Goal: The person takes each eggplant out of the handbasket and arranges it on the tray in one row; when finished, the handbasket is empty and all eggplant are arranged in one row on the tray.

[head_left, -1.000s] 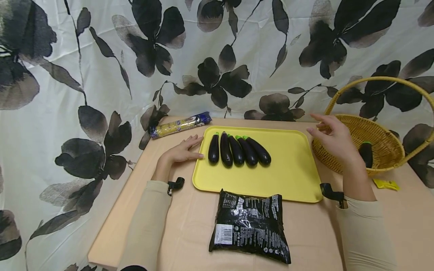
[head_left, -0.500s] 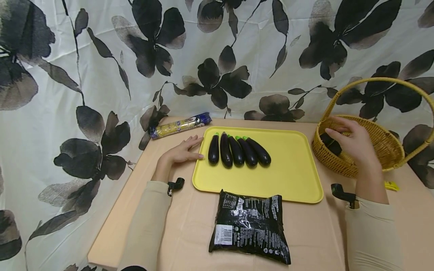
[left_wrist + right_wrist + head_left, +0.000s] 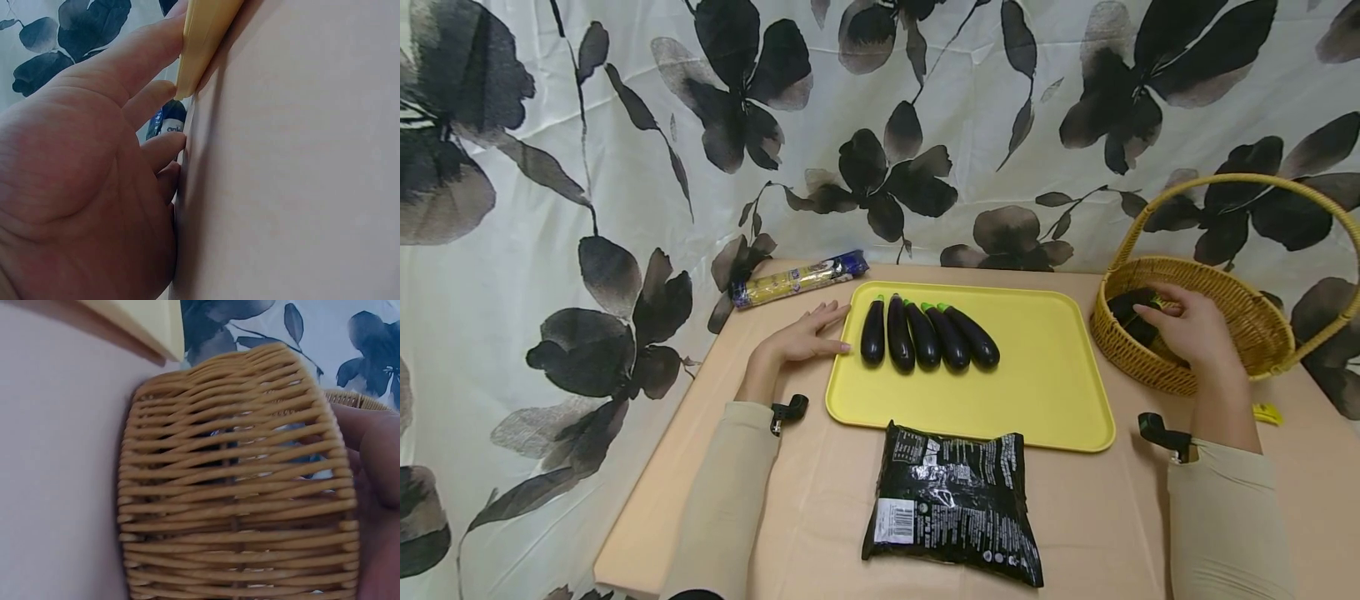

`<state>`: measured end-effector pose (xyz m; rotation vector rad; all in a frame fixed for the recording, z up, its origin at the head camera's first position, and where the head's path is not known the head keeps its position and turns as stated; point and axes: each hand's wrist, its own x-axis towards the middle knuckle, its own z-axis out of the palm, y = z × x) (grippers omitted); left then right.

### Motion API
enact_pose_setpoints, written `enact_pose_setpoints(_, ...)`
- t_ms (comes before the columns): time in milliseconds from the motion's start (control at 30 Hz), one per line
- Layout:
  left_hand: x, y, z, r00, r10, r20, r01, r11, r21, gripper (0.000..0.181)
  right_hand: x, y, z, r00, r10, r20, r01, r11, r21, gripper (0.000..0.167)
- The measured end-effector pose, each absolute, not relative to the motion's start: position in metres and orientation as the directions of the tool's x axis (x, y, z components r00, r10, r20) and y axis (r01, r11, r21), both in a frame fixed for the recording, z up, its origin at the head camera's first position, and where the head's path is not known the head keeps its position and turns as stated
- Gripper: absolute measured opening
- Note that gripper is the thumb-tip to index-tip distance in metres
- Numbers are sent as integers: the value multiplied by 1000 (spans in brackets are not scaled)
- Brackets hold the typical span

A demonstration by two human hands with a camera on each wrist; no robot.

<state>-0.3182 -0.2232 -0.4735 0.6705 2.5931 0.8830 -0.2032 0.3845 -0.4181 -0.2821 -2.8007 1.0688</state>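
My left hand [image 3: 805,335] lies at the left edge of the yellow tray [image 3: 1045,400], with its thumb on the rim and its fingers extended. In the left wrist view, fingertips touch the side of the tray [image 3: 203,44]. Several glossy dark eggplants [image 3: 901,333] with green stems lie side by side on the tray. My right hand [image 3: 1198,325] reaches into the wicker basket [image 3: 1262,325], where thumb and fingers pinch the stem end of a dark eggplant [image 3: 1131,312]. The basket wall [image 3: 237,487] mostly hides these fingers in the right wrist view.
A black printed bag [image 3: 955,504] lies in front of the tray. Behind its left corner is a yellow and blue packet [image 3: 801,279]. A small yellow packet [image 3: 1267,413] sits by the basket, whose tall handle [image 3: 1240,177] arches above. A floral curtain [image 3: 880,100] hangs behind the table.
My right hand has moved from the basket's left rim down and right into the basket, and now pinches an eggplant there. My left hand has stayed at the tray's edge.
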Motion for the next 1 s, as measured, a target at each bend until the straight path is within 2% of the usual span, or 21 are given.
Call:
enact_pose_setpoints(633, -317, -223, -474, -836, 530, -142, 342, 706, 620, 92, -211, 403, -431, -981, 159, -115, 196, 766, -613, 76)
enact_pose_setpoints(1000, -316, -224, -473, -835, 530, -146, 340, 706, 622, 93, -215, 405, -431, -987, 106, -119, 154, 822, -547, 73)
